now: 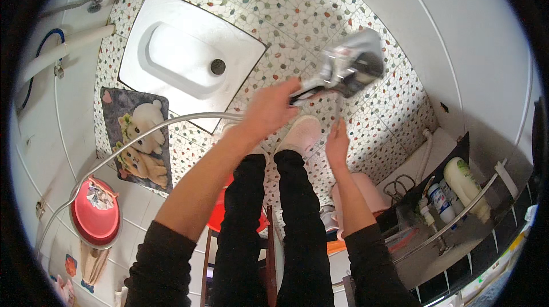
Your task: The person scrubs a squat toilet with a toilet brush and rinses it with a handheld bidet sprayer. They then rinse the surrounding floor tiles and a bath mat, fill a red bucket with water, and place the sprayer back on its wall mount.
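Observation:
My left hand (pixel 270 107) is closed around a blurred handle with silver and black parts. A grey flexible hose (pixel 188 116) runs from the left to this hand and passes behind it. Just beyond my fingers is a shiny grey-and-black object (pixel 354 64), too blurred to name, held over the pebble-patterned floor (pixel 283 64). My right hand (pixel 337 142) grips a thin grey rod (pixel 338 109) that reaches up to the object's lower edge. Whether rod and object are one piece cannot be told.
A white squat toilet (pixel 184 56) is set in the floor, beside a dark mat (pixel 137 139) with animal pictures. Pink basins (pixel 96 215) hang on the left wall. At right, bottles (pixel 463 182) stand behind a metal rail (pixel 456 217). A pink tub (pixel 358 191) is near my right forearm.

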Demonstrator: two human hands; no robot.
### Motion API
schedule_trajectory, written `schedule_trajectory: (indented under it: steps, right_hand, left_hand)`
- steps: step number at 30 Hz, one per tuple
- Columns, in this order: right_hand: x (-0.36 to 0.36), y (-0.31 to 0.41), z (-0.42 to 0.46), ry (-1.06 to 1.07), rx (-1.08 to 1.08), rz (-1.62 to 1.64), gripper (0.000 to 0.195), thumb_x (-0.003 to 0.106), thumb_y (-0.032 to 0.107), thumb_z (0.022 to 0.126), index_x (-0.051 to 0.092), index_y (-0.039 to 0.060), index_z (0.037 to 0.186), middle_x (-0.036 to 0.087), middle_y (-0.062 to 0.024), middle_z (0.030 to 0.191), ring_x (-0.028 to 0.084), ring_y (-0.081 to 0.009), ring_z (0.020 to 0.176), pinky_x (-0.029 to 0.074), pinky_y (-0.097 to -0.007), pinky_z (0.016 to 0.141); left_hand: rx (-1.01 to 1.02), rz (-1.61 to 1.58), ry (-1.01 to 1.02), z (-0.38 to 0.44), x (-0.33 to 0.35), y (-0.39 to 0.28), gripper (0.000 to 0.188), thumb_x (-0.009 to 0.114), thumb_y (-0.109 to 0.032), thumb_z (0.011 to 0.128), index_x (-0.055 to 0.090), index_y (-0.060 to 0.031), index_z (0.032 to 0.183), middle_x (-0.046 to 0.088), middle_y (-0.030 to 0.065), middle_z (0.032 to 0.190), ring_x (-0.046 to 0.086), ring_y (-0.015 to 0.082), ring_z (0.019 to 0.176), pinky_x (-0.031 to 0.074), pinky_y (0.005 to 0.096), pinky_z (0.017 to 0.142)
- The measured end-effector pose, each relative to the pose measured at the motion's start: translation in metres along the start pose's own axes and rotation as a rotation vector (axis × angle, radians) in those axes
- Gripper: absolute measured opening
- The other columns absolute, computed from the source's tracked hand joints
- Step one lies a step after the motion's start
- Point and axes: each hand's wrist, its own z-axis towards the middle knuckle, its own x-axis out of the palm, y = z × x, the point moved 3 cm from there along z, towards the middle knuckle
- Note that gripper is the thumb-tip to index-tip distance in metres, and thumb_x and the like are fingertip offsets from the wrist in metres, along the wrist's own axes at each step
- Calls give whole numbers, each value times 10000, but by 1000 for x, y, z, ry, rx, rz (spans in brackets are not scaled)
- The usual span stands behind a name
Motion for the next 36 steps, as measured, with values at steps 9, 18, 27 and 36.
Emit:
schedule_trajectory:
  steps: [9, 18, 27, 36]
  right_hand:
    - [29, -84, 83, -131, -137, 194, 290, 616, 191, 910, 605, -38, 1088, 656, -202, 984, 644, -367, 920, 505, -434, 780]
    - [128, -12, 29, -90, -455, 367, 274, 571, 225, 943, 641, 17, 1107, 663, -181, 1009, 650, -350, 892, 479, -457, 887]
    - [113, 53, 43, 105, -571, -211, 168, 585, 142, 848, 705, 24, 839, 692, -178, 843, 681, -359, 818, 539, -457, 738]
    - [64, 82, 40, 126, -82, -137, 506, 530, 35, 904, 392, -53, 1383, 668, -272, 926, 658, -419, 789, 535, -478, 676]
  left_hand:
    - [167, -160, 143, 9, 47, -49, 341, 689, -150, 747, 539, -39, 1032, 634, 209, 832, 626, 426, 802, 491, 450, 689]
    - [75, -180, 89, -5, 41, -20, 300, 681, -175, 781, 545, -53, 1019, 630, 219, 832, 620, 429, 835, 484, 481, 706]
    - [-119, -130, -38, -5, 6, 8, 356, 693, -222, 791, 532, -14, 1031, 611, 217, 796, 617, 383, 737, 490, 409, 693]
    - [-173, -256, -237, -12, -32, 40, 262, 672, -93, 837, 556, -9, 1056, 603, 55, 779, 545, 97, 659, 480, 276, 592]
